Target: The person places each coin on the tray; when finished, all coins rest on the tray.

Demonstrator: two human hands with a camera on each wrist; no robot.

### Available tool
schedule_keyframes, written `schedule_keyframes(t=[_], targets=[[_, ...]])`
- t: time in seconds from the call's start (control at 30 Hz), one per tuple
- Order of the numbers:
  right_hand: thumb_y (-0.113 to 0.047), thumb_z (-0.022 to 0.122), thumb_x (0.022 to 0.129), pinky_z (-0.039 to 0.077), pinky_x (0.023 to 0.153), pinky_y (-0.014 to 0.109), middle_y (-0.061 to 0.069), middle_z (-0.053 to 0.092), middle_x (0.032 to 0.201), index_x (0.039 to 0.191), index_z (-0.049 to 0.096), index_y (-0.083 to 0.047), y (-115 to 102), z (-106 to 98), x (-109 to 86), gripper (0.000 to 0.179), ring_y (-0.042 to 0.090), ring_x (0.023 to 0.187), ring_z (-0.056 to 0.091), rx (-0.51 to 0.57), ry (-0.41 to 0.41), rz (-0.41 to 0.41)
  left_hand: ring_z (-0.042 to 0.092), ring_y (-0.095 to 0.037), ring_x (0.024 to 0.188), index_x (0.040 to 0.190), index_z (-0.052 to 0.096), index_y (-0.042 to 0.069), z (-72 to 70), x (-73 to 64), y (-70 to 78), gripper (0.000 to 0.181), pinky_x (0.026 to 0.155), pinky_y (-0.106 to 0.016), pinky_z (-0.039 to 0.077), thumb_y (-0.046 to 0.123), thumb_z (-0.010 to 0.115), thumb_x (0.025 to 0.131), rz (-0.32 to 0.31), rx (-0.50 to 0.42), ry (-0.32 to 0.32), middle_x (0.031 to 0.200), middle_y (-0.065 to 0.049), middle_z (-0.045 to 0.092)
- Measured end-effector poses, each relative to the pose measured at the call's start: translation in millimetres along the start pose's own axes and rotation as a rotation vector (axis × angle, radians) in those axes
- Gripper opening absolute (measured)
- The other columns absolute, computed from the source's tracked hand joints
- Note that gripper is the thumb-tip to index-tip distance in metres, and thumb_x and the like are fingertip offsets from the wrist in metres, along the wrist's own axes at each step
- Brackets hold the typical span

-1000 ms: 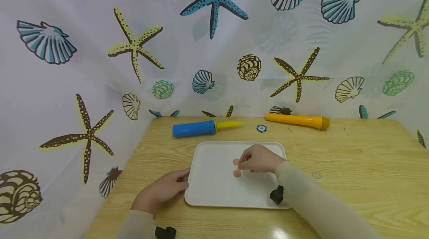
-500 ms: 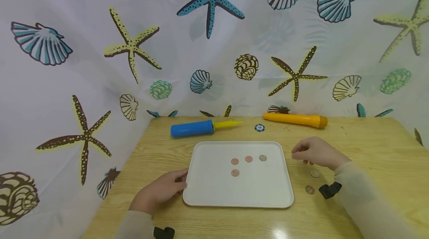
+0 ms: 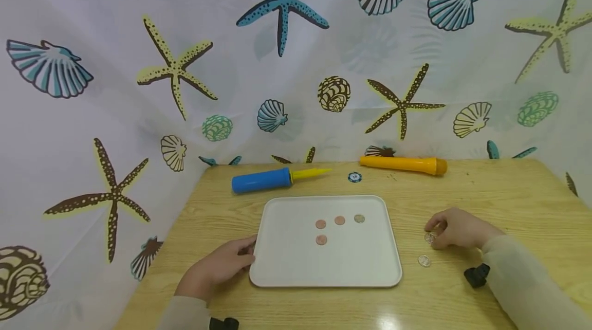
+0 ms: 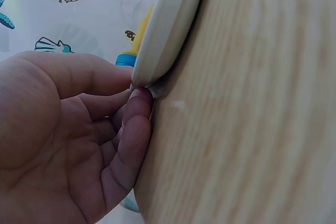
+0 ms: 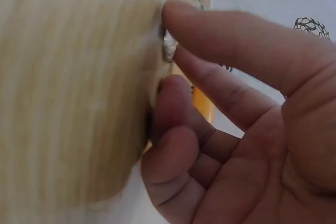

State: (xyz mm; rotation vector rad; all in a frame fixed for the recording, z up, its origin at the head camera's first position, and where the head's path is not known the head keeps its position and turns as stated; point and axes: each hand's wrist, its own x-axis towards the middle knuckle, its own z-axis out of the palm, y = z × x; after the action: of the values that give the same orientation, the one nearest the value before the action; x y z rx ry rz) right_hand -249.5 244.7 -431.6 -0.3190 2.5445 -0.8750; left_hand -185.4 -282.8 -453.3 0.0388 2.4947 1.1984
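My left hand point(image 3: 221, 267) holds the near left edge of the white tray point(image 3: 287, 263); in the left wrist view its thumb point(image 4: 94, 74) lies over the rim with fingertips underneath. Three copper coins, one of them a front coin point(image 3: 321, 240), lie flat on the tray beside a duller silvery coin point(image 3: 359, 219). To the right of the tray, my right hand point(image 3: 462, 228) is down at the table, thumb and index finger curled about a silver coin point(image 3: 429, 238). That coin point(image 5: 169, 50) shows between thumb and index finger in the right wrist view. Another silver coin point(image 3: 424, 261) lies nearer me.
Behind the tray lie a blue pump point(image 3: 261, 181) with a yellow nozzle, a blue-and-white poker chip point(image 3: 354, 177) and an orange microphone-shaped toy point(image 3: 402, 164). A patterned curtain point(image 3: 305, 134) stands at the back and left of the wooden table point(image 3: 518, 186).
My right hand has gone from the tray out to the right and down to a silver coin. A silvery coin now shows on the tray. The left hand stays at the tray's edge.
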Motion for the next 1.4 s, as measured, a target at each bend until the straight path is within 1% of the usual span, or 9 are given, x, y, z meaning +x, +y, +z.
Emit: schedule_keyframes(t=[0.1,0.2,0.33,0.5,0.77,0.87,1.0,1.2,1.4], targets=[[-0.014,0.08,0.081,0.041,0.069,0.035,0.004,0.057,0.085,0.107,0.072,-0.007,2.3,3.4,0.5,0.027,0.021,0.079,0.05,0.012,0.009,-0.018,0.054,-0.018,0.088,0.153,0.04,0.002,0.9,0.0,-1.2,0.058,0.077,-0.034,0.048,0.013,0.059,0.099,0.005,-0.005,0.001,0.104,-0.006,0.054],[-0.012,0.079,0.081,0.04,0.069,0.035,0.004,0.057,0.084,0.102,0.071,-0.006,3.0,5.5,0.7,0.023,0.021,0.078,0.05,0.017,0.012,-0.02,0.055,-0.018,0.087,0.153,0.04,0.003,0.9,-0.3,-1.6,0.058,0.076,-0.034,0.049,0.013,0.059,0.099,0.008,-0.005,-0.001,0.104,-0.006,0.054],[-0.012,0.077,0.081,0.041,0.071,0.034,0.004,0.059,0.087,0.1,0.069,-0.005,2.5,6.7,3.0,0.021,0.021,0.08,0.051,0.021,-0.006,0.001,0.055,-0.019,0.085,0.154,0.039,0.001,-0.3,-1.6,-0.9,0.058,0.075,-0.034,0.049,0.013,0.058,0.1,0.012,-0.003,-0.009,0.104,-0.006,0.055],[-0.013,0.076,0.081,0.04,0.07,0.034,0.004,0.059,0.09,0.096,0.066,-0.006,2.8,5.2,7.4,0.019,0.021,0.08,0.05,0.003,-0.023,0.009,0.055,-0.019,0.084,0.154,0.038,0.002,-2.1,-2.7,2.3,0.058,0.075,-0.035,0.049,0.013,0.057,0.101,0.019,-0.003,-0.013,0.102,-0.007,0.054],[-0.016,0.077,0.081,0.039,0.064,0.032,0.003,0.056,0.082,0.094,0.064,-0.007,4.4,4.0,5.0,0.021,0.019,0.073,0.049,-0.018,-0.039,-0.063,0.055,-0.018,0.089,0.153,0.04,0.001,-1.4,-1.7,1.6,0.059,0.079,-0.034,0.049,0.014,0.059,0.099,0.023,0.017,-0.011,0.107,-0.006,0.056],[-0.016,0.077,0.08,0.039,0.061,0.031,0.002,0.055,0.079,0.093,0.063,-0.007,2.0,4.2,4.1,0.021,0.018,0.071,0.049,-0.031,-0.035,-0.073,0.056,-0.018,0.089,0.153,0.04,0.001,-1.8,-2.0,1.2,0.059,0.079,-0.034,0.05,0.014,0.059,0.099,0.027,0.017,-0.015,0.106,-0.006,0.056],[-0.015,0.077,0.079,0.039,0.061,0.031,0.002,0.056,0.08,0.091,0.064,-0.007,-1.4,4.8,5.5,0.019,0.018,0.07,0.049,-0.061,-0.032,-0.053,0.056,-0.019,0.086,0.154,0.039,0.001,-2.3,-2.5,1.1,0.058,0.076,-0.033,0.049,0.013,0.058,0.1,0.029,0.018,-0.022,0.102,-0.006,0.056],[-0.02,0.077,0.081,0.039,0.061,0.032,0.003,0.056,0.08,0.088,0.065,-0.008,-0.5,3.9,6.8,0.019,0.018,0.069,0.049,-0.107,-0.026,0.004,0.056,-0.019,0.083,0.154,0.036,0.0,-3.3,-1.4,1.2,0.058,0.074,-0.034,0.049,0.011,0.056,0.101,0.053,0.005,-0.04,0.098,-0.007,0.055],[-0.02,0.077,0.08,0.038,0.059,0.032,0.002,0.056,0.077,0.086,0.065,-0.008,0.8,5.1,7.0,0.018,0.018,0.067,0.048,-0.1,-0.025,0.007,0.057,-0.019,0.085,0.155,0.036,0.001,-3.5,-0.5,-2.4,0.058,0.075,-0.034,0.049,0.012,0.056,0.101,0.043,0.002,-0.04,0.1,-0.007,0.056]])
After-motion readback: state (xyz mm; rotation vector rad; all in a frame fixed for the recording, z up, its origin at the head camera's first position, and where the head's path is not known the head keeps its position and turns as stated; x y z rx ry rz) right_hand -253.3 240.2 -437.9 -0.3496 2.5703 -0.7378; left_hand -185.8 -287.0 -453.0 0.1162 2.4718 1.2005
